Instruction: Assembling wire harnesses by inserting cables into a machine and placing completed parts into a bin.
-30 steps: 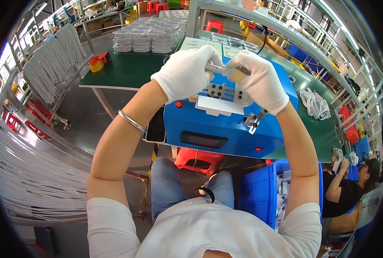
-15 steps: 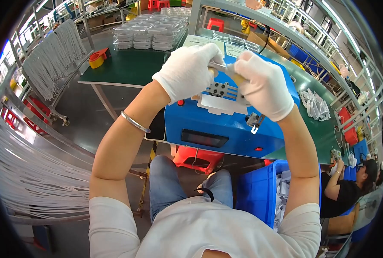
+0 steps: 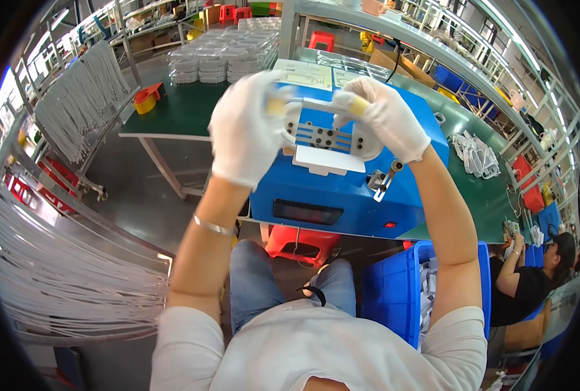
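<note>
I'm holding both gloved hands up over the blue machine [image 3: 348, 189] at the near edge of the green table [image 3: 172, 117]. My left hand [image 3: 247, 133] and right hand [image 3: 384, 117] are spread apart, each one pinching an end of a thin pale strip [image 3: 316, 104], maybe a cable, hard to say since it's small and a bit blurred. The strip is hanging level just above the machine's white top plate [image 3: 329, 140], the one with the row of dark holes. Clear plastic trays [image 3: 221, 52] are sitting stacked along the far edge of the table, and a yellow tape roll [image 3: 148, 98] is lying at its left corner. A blue bin [image 3: 400, 293] is standing by my right knee, and white cords [image 3: 55, 260] are hanging on my left.
</note>
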Motion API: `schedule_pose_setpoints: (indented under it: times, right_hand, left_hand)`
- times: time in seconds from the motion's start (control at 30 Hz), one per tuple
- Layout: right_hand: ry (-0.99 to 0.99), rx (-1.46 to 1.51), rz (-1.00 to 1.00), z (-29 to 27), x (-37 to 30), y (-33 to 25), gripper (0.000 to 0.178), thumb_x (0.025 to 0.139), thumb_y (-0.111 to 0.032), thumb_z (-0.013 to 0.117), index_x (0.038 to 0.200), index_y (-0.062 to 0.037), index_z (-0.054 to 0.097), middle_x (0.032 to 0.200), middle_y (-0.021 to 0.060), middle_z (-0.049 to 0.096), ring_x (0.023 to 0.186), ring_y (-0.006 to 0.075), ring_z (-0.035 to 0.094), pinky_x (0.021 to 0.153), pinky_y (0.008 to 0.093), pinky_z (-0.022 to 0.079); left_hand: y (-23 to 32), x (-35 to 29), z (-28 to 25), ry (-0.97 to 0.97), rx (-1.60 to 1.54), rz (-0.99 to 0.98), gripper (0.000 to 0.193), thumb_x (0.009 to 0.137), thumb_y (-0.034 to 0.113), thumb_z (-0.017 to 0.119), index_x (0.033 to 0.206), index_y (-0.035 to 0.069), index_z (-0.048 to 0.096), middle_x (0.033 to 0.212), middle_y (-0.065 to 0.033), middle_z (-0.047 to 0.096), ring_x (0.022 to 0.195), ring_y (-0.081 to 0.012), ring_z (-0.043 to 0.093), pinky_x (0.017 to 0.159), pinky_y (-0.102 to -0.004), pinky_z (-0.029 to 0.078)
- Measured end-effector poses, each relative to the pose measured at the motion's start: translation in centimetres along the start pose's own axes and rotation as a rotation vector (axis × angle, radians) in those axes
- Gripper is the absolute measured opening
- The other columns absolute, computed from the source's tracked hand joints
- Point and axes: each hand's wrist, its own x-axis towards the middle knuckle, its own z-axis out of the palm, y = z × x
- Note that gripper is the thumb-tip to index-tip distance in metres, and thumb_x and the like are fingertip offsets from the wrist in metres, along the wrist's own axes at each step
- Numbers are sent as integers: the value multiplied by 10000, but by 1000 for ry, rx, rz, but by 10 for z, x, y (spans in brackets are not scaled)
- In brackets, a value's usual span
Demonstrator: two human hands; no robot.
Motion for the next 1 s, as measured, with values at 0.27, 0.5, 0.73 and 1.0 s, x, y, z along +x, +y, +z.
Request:
schedule_pose_setpoints:
  times: [0.27,0.5,0.73,1.0]
  right_hand:
    - [-190,118,53,-15,-11,4,563,855,-487,606,1173,-23,592,1066,62,605,998,146,555,889,298,440]
    - [-198,-39,71,-14,-17,-2,341,858,-128,627,1183,-31,581,1023,70,625,902,153,592,836,297,480]
    - [-126,-318,-358,-39,-40,-35,214,855,-87,530,1050,-49,610,812,32,613,646,99,548,524,262,451]
    - [401,-435,489,-181,-165,115,261,898,-186,451,1023,-42,629,712,-17,539,504,62,380,461,200,323]
  left_hand:
    - [20,-52,-4,-135,-638,-476,367,965,67,407,1329,33,441,923,-30,585,690,-17,495,531,-152,378]
    - [53,-103,1,-207,-1061,-1072,388,948,375,509,1016,-7,514,798,-115,630,516,-84,547,423,-200,420]
    - [81,-56,-9,-207,-1492,-1020,599,859,338,619,1253,-69,423,957,-161,615,565,-166,590,438,-246,456]
    - [74,-71,-35,-633,-1053,-825,1194,561,548,826,1406,-70,252,1318,-254,466,656,-131,572,537,-198,455]
